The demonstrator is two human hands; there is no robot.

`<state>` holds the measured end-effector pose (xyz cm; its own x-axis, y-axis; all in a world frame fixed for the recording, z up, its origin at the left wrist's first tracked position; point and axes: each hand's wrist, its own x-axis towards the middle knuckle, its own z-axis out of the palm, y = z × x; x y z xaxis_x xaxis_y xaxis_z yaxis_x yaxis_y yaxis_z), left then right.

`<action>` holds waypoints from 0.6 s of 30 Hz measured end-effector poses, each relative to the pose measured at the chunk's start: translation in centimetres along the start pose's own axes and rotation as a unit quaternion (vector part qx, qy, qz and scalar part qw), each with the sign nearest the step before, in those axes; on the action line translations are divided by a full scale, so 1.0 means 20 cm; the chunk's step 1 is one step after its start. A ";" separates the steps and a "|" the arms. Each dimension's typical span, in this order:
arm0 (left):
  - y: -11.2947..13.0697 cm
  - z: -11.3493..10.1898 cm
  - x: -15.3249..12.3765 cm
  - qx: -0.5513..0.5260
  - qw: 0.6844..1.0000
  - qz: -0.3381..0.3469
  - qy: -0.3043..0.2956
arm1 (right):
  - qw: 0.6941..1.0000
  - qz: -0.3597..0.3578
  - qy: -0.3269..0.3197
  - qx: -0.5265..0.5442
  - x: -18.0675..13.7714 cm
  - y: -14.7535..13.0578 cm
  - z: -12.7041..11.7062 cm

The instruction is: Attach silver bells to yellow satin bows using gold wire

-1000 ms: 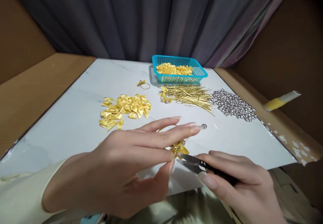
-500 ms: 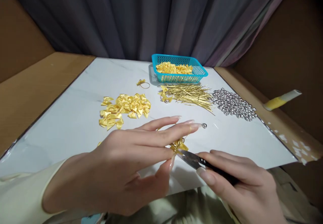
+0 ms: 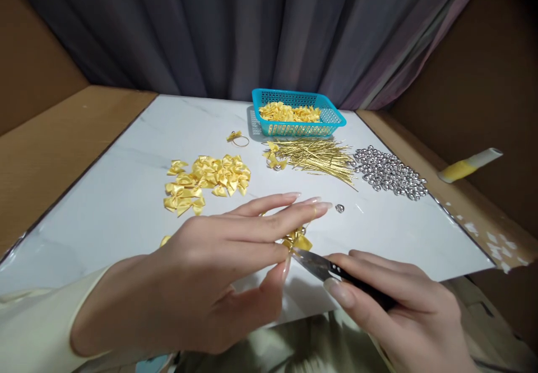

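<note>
My left hand (image 3: 235, 266) reaches in from the left, thumb and fingers pinched on a yellow satin bow (image 3: 302, 242) with gold wire and a small silver bell or bead at it. A thin gold wire loop passes by the raised fingers. In my right hand (image 3: 399, 300) is a pointed steel tool (image 3: 317, 265) with a black handle; whether it is tweezers or a blade I cannot tell. Its tip touches the bow's wire close to my left thumb. One loose silver bell (image 3: 339, 208) lies beyond my fingertips. My left fingers partly hide the bow.
Loose yellow bows (image 3: 210, 179) are spread at the left. A blue basket (image 3: 332, 129) of bows stands at the back. Before it lie gold wires (image 3: 323, 157), with silver bells (image 3: 390, 174) to the right. A bow with a wire ring (image 3: 240, 142) and a yellow tube (image 3: 466, 166) lie apart.
Both hands keep their grip on the bow and the tool. The tool and my right thumb have shifted very slightly left; otherwise little differs.
</note>
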<state>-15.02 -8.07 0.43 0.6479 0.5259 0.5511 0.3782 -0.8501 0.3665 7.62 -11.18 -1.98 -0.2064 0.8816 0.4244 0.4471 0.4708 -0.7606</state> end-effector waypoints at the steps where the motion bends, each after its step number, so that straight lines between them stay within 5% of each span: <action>1: 0.00 0.00 0.00 0.001 1.000 0.002 -0.003 | 1.000 0.001 0.001 -0.004 0.00 0.00 0.00; 18: 0.01 -0.01 0.04 0.009 1.000 0.021 -0.012 | 1.000 0.005 0.003 -0.019 0.00 0.01 0.01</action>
<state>-14.56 -7.77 1.04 0.6794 0.4893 0.5468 0.3625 -0.8717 0.3296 7.54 -11.16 -2.20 -0.1973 0.8859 0.4198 0.4815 0.4606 -0.7457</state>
